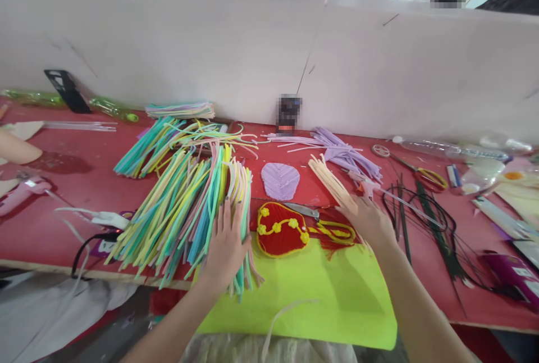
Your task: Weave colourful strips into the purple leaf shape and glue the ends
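My left hand [226,239] lies flat, fingers stretched out, on the right side of a big pile of multicoloured pipe cleaners [168,211]. On the other side, my right hand [368,219] is closed around a bundle of cream pipe cleaners [328,180]; its fingers are partly hidden. Between the hands sit a purple leaf-shaped piece of pipe cleaners [280,181] and, nearer me, a red pouch-shaped piece [282,231] with yellow flowers and trim. Yellow-handled scissors [337,231] lie beside the red piece. Loose purple pipe cleaners [349,152] are spread farther back.
A lime-green sheet [320,295] covers the table's front edge. To the right are a pink glue gun [366,183], a second pair of scissors [429,177], dark wires [433,222] and plastic bottles [446,148]. Another person's arm [17,149] and pink glue gun [25,193] are left.
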Available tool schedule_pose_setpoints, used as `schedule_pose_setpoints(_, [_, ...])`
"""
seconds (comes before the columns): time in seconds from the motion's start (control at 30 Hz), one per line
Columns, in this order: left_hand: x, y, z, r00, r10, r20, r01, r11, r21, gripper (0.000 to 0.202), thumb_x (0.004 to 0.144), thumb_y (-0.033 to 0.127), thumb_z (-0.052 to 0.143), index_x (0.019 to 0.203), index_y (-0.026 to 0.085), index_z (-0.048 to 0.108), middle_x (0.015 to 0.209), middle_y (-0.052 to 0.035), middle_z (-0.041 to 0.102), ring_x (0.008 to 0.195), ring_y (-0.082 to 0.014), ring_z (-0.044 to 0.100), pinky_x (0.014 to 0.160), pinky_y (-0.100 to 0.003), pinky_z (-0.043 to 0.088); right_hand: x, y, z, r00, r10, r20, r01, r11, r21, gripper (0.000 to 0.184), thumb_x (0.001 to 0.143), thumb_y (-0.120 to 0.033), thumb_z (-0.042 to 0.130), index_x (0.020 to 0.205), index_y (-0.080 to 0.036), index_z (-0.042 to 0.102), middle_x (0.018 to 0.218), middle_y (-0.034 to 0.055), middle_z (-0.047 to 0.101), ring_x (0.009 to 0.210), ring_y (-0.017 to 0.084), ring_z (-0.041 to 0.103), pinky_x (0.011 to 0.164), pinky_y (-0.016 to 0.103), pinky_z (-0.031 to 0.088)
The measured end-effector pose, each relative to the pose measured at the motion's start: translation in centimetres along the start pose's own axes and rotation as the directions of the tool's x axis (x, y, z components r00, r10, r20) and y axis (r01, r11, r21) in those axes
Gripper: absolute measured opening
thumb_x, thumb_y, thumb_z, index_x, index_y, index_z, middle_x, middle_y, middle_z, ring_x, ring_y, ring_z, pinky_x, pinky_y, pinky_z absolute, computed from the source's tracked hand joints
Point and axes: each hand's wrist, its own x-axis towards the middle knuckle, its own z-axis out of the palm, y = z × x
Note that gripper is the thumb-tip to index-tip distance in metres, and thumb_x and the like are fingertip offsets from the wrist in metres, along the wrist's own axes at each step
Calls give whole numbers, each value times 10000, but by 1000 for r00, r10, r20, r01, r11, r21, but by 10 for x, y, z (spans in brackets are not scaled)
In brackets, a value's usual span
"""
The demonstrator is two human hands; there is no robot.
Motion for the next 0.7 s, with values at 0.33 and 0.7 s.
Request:
schedule_pose_setpoints(0.33, [15,-5,-8,983,-173,67,177,982,-61,667,773,268,524,1367,111,262,1235,-185,524,1129,-323,509,902,-441,421,-21,-101,-1,978,-188,-86,198,730,654,275,870,-375,429,930,-200,631,923,91,645,823,204,608,786,340,475])
schedule_pose_setpoints(0.7, [6,23,-56,969,-244,33,213,764,-609,706,751,267,549,1392,206,259,1416,-105,375,1311,-265,339,1069,-424,306,-41,-178,-19,917,-316,244,-209,140,968,445,860,-504,407,1174,-226,558,1133,53,631,1079,208,565,943,359,427])
